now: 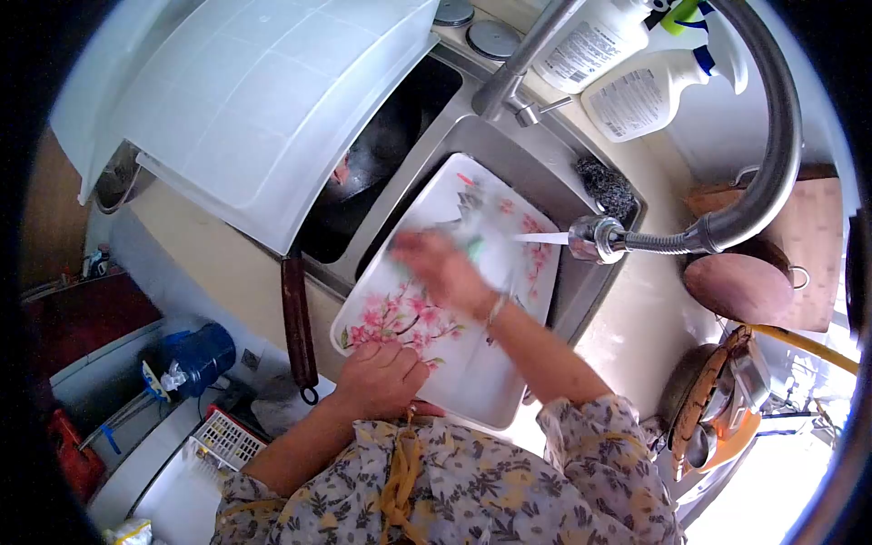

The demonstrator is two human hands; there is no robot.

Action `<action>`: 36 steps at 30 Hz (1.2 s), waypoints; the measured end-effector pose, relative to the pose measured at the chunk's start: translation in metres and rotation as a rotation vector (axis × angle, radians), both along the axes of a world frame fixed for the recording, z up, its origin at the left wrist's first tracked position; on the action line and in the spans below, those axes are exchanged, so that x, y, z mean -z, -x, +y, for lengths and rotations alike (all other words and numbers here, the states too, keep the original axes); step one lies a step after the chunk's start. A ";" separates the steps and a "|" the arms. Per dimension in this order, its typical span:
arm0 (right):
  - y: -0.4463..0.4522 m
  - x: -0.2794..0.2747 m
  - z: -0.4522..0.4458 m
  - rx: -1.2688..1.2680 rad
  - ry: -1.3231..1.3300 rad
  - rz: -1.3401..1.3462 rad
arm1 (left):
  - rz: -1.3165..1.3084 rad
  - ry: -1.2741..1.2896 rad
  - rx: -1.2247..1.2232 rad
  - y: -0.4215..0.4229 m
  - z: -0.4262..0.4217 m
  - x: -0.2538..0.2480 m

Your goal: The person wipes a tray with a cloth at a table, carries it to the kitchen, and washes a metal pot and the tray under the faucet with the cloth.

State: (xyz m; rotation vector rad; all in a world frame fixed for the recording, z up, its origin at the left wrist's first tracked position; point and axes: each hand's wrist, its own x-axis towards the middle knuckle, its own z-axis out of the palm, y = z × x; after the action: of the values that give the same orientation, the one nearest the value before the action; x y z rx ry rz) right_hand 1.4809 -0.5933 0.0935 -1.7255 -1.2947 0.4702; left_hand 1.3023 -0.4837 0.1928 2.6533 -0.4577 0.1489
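A white rectangular tray with pink blossom pictures lies tilted in the right sink basin, its near end resting over the front edge. My left hand is closed over the tray's near left rim. Above the middle of the tray, my right hand is smeared by motion. Its fingers are too blurred to show whether anything is in them. From the faucet head at the right, a stream of water runs onto the tray.
A large translucent white lid or bin covers part of the left basin. A dark pan handle juts toward me. Spray bottles, a steel scrubber, a cutting board and a stack of pans stand around the sink.
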 end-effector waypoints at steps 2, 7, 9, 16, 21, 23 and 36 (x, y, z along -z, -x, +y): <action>-0.039 0.046 -0.002 0.298 0.130 -0.333 | 0.047 -0.001 0.021 -0.002 0.002 -0.003; -0.090 0.093 -0.029 0.726 0.690 -0.517 | 0.116 0.021 0.035 -0.002 0.003 -0.003; -0.087 0.123 -0.032 0.808 0.787 -0.527 | 0.167 -0.010 0.035 -0.003 0.003 -0.002; 0.001 0.000 -0.020 0.620 0.261 -0.051 | 0.087 -0.020 0.042 -0.005 -0.003 -0.004; -0.058 0.083 -0.064 1.286 -0.007 0.748 | 0.081 -0.065 0.017 -0.006 -0.005 -0.019; -0.073 0.107 -0.074 1.213 -0.420 1.028 | 0.072 -0.068 0.016 -0.008 -0.006 -0.022; -0.124 -0.047 0.013 1.343 -0.446 0.312 | 0.206 -0.036 0.022 -0.004 -0.005 -0.011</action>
State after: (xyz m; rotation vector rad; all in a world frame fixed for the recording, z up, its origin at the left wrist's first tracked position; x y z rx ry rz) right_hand 1.6047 -0.5805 0.1401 -1.6338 0.1399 -0.3182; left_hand 1.3060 -0.4890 0.2043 2.6607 -0.4240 -0.1397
